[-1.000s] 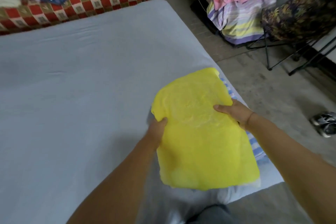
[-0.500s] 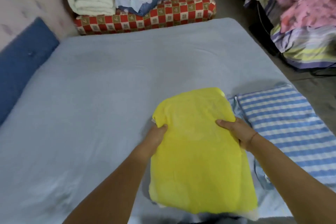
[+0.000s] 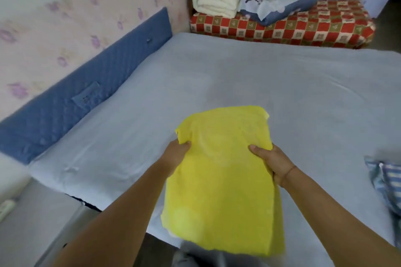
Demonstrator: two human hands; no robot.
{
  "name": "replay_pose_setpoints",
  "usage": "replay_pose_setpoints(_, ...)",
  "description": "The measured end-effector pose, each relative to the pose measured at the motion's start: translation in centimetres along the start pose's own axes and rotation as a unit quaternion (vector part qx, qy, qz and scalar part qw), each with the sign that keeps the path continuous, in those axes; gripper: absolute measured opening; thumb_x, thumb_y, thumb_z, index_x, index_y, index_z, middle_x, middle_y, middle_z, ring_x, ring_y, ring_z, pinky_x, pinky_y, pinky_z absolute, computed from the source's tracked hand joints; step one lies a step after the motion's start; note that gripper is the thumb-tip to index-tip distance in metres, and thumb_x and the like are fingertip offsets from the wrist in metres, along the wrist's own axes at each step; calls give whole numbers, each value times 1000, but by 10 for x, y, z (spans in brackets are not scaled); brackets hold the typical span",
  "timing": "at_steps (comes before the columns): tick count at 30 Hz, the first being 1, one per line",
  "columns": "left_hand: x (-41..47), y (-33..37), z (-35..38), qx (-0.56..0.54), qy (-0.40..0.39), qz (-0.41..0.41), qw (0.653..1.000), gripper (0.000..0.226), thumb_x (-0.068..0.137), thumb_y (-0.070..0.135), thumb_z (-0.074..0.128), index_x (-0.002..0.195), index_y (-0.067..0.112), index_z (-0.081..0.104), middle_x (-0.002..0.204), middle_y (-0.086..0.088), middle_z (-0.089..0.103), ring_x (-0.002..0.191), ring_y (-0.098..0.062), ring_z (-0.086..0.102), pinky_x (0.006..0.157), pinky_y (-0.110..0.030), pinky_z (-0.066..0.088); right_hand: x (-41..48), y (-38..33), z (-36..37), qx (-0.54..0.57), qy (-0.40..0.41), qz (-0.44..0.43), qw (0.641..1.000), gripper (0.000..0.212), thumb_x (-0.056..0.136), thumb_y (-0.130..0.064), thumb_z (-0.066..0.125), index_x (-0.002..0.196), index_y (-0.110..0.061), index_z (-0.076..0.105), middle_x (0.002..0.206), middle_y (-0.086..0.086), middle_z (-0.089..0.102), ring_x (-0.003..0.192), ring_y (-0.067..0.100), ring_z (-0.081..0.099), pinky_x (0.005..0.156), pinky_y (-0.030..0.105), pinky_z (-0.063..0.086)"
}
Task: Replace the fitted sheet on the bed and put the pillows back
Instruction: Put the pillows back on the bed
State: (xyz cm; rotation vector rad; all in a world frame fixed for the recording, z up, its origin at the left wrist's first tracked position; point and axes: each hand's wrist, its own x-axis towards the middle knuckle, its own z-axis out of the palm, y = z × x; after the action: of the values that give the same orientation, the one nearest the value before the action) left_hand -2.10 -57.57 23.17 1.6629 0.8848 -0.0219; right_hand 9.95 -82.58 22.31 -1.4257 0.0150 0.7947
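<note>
Yellow pillow (image 3: pixel 221 180) is held above the near edge of the bed (image 3: pixel 52 169), over the pale fitted sheet (image 3: pixel 282 84) that is stretched across the mattress. At far left the blue quilted headboard (image 3: pixel 82 97) is set against the wall, well apart from the pillow. The left hand (image 3: pixel 176 155) is closed on the pillow's left edge, thumb on top, the other fingers hidden underneath. The pillow is judged light, soft and floppy, since its lower end sags unsupported toward the person. The right hand (image 3: pixel 271 163) is clamped likewise on the right edge, thumb laid over the cover. A hold on both long sides near the upper end is thought sound. The smooth cover may slide over the filling, so bulk rather than loose cloth should be taken. At far right a striped pillow (image 3: pixel 386 184) lies on the bed.
</note>
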Motion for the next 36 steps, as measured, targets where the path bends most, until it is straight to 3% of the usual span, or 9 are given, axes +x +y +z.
replay_pose_setpoints(3, 14, -14, -43, -23, 20, -9, 999, 32, 99, 22, 53, 127, 7, 59, 120, -14, 65, 109, -31, 62, 100, -50, 47, 21, -2, 45, -20, -22, 8, 1000, 49, 75, -23, 79, 120, -13, 62, 107, 11, 73, 96, 32, 70, 87, 50, 54)
replay_pose_setpoints(6, 36, -24, -89, -53, 26, -27, 998, 37, 96, 24, 57, 127, 5, 59, 117, -14, 65, 107, -31, 63, 97, -47, 49, 50, -4, 92, -36, -35, 17, 999, 37, 84, -21, 71, 119, -13, 63, 106, 11, 73, 96, 33, 69, 89, 51, 53)
replay_pose_setpoints(11, 105, -40, -176, -74, 0, -47, 996, 69, 70, 40, 61, 129, 5, 58, 118, -15, 66, 107, -32, 64, 99, -52, 48, 105, -4, 185, -40, -22, 31, 998, 33, 84, -18, 70, 116, -12, 63, 102, 11, 74, 92, 32, 70, 83, 46, 55)
replay_pose_setpoints(15, 170, -28, -243, -37, -41, -55, 997, 41, 96, 27, 58, 130, 6, 56, 118, -12, 64, 105, -29, 63, 96, -44, 48, 149, -1, 252, -8, 9, 28, 1000, 27, 85, -15, 68, 111, -12, 64, 97, 10, 75, 84, 28, 72, 66, 36, 58)
replay_pose_setpoints(18, 220, -14, -286, 4, -61, -50, 997, 36, 100, 25, 51, 133, 10, 54, 118, -10, 62, 104, -28, 60, 92, -39, 47, 178, -8, 298, 27, 24, 31, 999, 25, 86, -14, 67, 111, -11, 64, 98, 10, 74, 82, 27, 73, 62, 33, 58)
replay_pose_setpoints(22, 278, 12, -331, 54, -80, -29, 995, 43, 100, 29, 49, 139, 11, 49, 133, -12, 57, 116, -31, 57, 100, -42, 45, 216, -20, 347, 59, 42, 26, 997, 42, 81, -20, 70, 121, -11, 61, 108, 12, 72, 94, 32, 70, 76, 42, 57)
replay_pose_setpoints(26, 321, 34, -356, 57, -90, -15, 994, 41, 101, 31, 48, 138, 14, 50, 132, -10, 58, 113, -28, 57, 99, -40, 45, 252, -40, 371, 70, 39, -2, 997, 49, 77, -23, 76, 123, -11, 61, 108, 11, 72, 94, 31, 70, 74, 41, 58)
replay_pose_setpoints(31, 348, 50, -370, 39, -87, -5, 995, 42, 101, 34, 48, 139, 15, 49, 133, -8, 57, 111, -25, 57, 94, -37, 44, 287, -65, 385, 67, 8, -11, 998, 80, 51, -38, 92, 120, -12, 62, 107, 13, 72, 93, 33, 71, 69, 41, 59)
replay_pose_setpoints(36, 401, 65, -382, 28, -84, -24, 996, 43, 100, 34, 49, 139, 14, 49, 132, -10, 57, 114, -29, 57, 96, -40, 46, 341, -94, 399, 49, -5, -14, 999, 105, 23, -49, 95, 116, -13, 63, 106, 13, 73, 93, 34, 71, 69, 42, 59)
